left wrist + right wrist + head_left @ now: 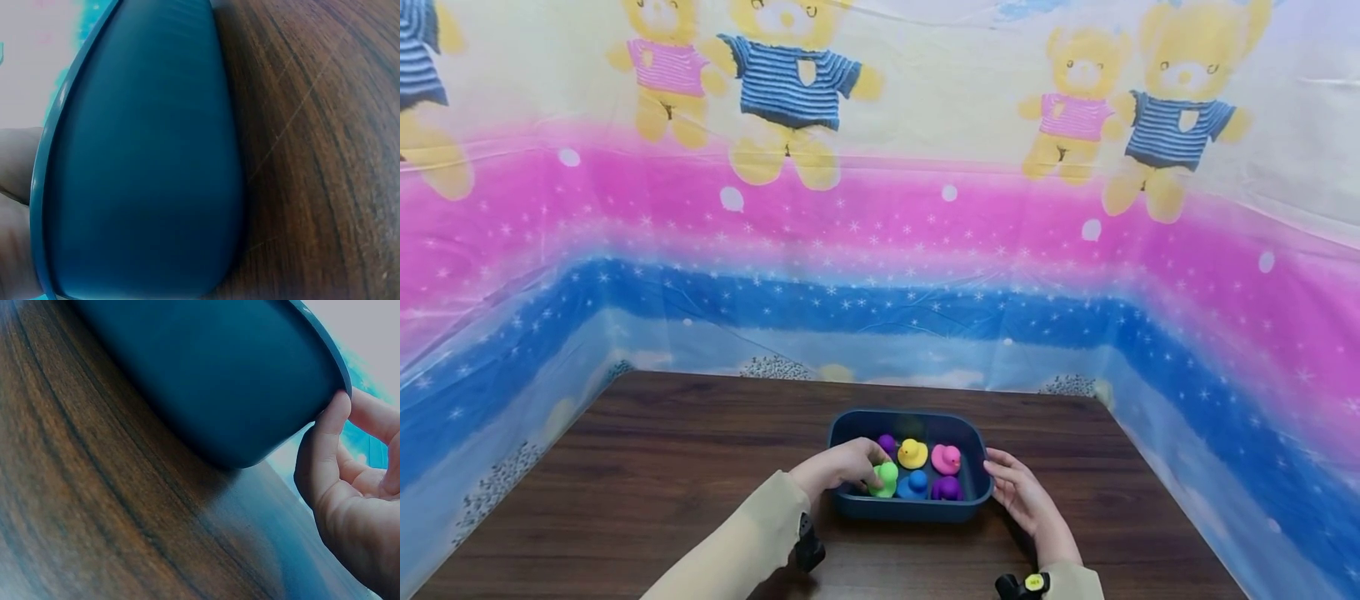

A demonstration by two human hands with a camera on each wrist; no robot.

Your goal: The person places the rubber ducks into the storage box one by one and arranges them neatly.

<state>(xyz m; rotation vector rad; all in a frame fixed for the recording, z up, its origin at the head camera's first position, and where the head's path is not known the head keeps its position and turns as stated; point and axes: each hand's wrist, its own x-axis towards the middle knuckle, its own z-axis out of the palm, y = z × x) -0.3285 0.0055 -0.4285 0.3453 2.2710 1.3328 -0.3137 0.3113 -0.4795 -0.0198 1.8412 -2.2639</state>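
A dark blue-grey rectangular bin stands on the table with several small rubber ducks in it. My left hand reaches over the bin's left side and pinches the green rubber duck at the near left; in the left wrist view the bin wall hides most of the hand and the duck. At the right end, my right hand holds the bin's rim between thumb and fingers, as the right wrist view shows, with the thumb against the outer wall.
Beside the green duck sit a blue duck and a purple duck. Behind them are a yellow duck, a pink duck and another purple one. A patterned curtain surrounds the brown wooden table.
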